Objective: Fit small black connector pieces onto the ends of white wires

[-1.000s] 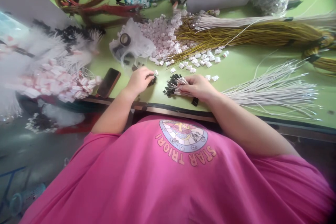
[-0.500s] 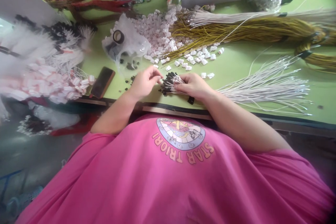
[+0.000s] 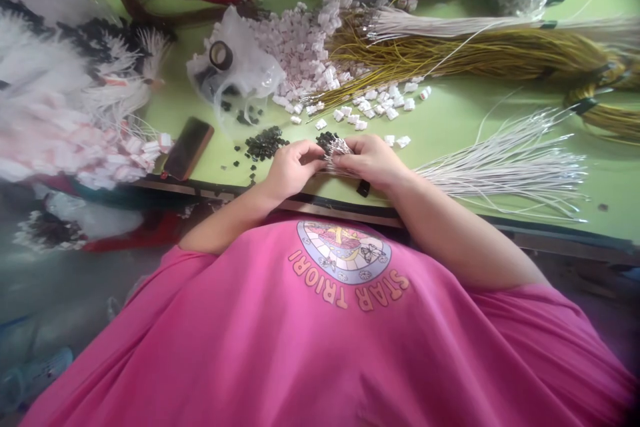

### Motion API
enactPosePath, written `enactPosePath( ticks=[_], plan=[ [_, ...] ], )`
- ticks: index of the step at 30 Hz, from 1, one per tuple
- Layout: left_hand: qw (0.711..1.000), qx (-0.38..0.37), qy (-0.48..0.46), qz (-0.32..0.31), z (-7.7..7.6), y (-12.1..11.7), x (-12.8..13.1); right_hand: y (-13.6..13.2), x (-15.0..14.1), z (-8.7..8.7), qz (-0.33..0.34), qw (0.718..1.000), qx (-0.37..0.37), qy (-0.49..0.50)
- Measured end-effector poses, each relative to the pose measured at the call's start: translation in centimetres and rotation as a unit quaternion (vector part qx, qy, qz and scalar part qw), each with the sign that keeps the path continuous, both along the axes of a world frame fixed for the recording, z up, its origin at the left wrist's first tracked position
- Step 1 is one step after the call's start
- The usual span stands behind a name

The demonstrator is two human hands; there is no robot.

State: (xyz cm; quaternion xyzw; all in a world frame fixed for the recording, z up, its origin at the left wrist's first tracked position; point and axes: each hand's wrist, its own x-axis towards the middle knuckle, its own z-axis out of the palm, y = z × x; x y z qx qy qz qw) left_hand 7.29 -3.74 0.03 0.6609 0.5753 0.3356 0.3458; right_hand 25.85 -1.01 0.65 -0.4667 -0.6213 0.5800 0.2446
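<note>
A bundle of white wires (image 3: 505,170) lies along the front of the green table, its loose ends fanned out to the right. My right hand (image 3: 373,161) is closed round the bundle's left end, where black connectors (image 3: 327,140) cap several wire tips. My left hand (image 3: 294,168) touches the near side of those tips, thumb and fingers pinched together; whatever is between them is too small to make out. Just left of that hand sits a pile of small black connectors (image 3: 265,143).
White connectors (image 3: 300,53) are heaped behind my hands beside a plastic bag with a tape roll (image 3: 221,55). Yellow-green wires (image 3: 465,57) stretch to the right. A phone (image 3: 188,148) lies near the table edge, beside white-wired pieces (image 3: 100,140) at left.
My left hand has moved right, from beside the bundle to its wire tips, uncovering the black connector pile. My right hand keeps its hold. The view has shifted slightly.
</note>
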Motion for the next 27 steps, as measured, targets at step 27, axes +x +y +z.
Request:
enactPosePath(
  ticks=[27],
  plan=[
    [0.998,-0.029,-0.049,-0.018,-0.29,-0.29,-0.06,-0.02,0.02,0.13,-0.005,0.998,0.030,-0.055]
  ],
)
